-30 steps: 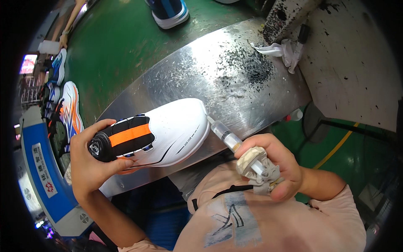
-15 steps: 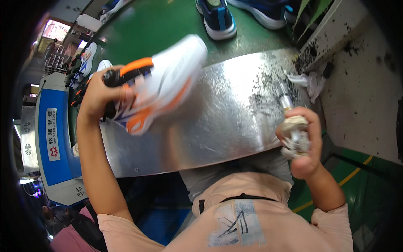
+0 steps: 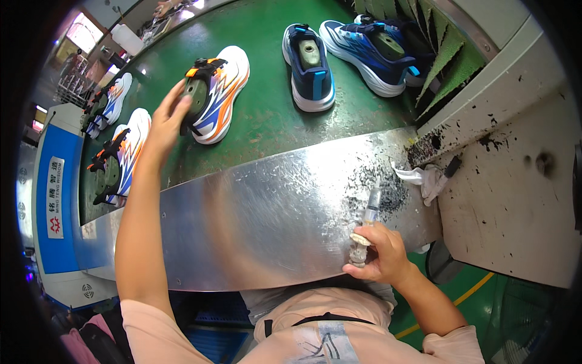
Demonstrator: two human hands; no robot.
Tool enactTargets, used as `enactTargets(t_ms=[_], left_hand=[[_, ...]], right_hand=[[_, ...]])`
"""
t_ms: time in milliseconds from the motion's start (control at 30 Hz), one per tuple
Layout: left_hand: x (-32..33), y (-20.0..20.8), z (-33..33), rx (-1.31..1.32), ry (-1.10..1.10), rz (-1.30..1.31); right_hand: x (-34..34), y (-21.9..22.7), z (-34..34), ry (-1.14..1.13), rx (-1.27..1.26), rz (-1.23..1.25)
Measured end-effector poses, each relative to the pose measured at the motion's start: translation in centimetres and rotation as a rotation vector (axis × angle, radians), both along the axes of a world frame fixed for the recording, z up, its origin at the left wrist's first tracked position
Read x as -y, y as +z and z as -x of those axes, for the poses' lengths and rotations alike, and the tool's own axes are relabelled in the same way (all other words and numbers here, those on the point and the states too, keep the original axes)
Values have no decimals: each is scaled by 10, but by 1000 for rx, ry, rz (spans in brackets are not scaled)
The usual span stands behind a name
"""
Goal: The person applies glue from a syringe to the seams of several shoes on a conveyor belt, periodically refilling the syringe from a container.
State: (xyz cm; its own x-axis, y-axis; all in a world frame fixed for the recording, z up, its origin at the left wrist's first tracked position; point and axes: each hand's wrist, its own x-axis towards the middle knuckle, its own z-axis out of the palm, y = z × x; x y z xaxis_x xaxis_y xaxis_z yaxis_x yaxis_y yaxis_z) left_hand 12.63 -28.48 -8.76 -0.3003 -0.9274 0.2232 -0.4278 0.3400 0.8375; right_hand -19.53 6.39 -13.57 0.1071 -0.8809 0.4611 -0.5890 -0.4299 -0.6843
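A white running shoe with orange and purple stripes [image 3: 224, 97] stands upright on the green belt [image 3: 260, 118], with a dark green shoe last inside it. My left hand [image 3: 162, 130] is beside its heel, thumb and fingers apart, the fingertips close to the last; whether they still touch cannot be made out. Above the metal ledge [image 3: 242, 206], my right hand [image 3: 385, 255] grips a clear syringe [image 3: 372, 206], tip pointing away from me. Whitish, crumpled material [image 3: 359, 246] is around the syringe's near end.
Two similar white shoes [image 3: 130, 145] [image 3: 116, 100] stand at the left. Several navy shoes [image 3: 312, 79] stand farther back, beside hanging green strips [image 3: 451, 70]. Black smears mark the ledge's right end, near a white cloth [image 3: 429, 182] and a black-handled tool [image 3: 452, 166]. A machine wall [image 3: 509, 200] borders the right.
My left hand has set the white shoe down on the belt, and its fingers have spread from it. My right hand has moved left with the syringe. The view has shifted.
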Motion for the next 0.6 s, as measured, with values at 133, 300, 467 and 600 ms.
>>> enactTargets(t_ms=[133, 300, 467, 600], left_hand=[[-16, -5, -113, 514, 437, 693], [-31, -38, -257, 341, 1046, 259], [-26, -48, -256, -127, 923, 77], [-31, -34, -246, 164, 794, 89]], right_hand=[[-1, -6, -1, -26, 23, -12], [-2, -7, -2, -15, 43, -16], [-5, -4, -4, -39, 20, -54], [-5, -6, -6, -51, 64, -71]])
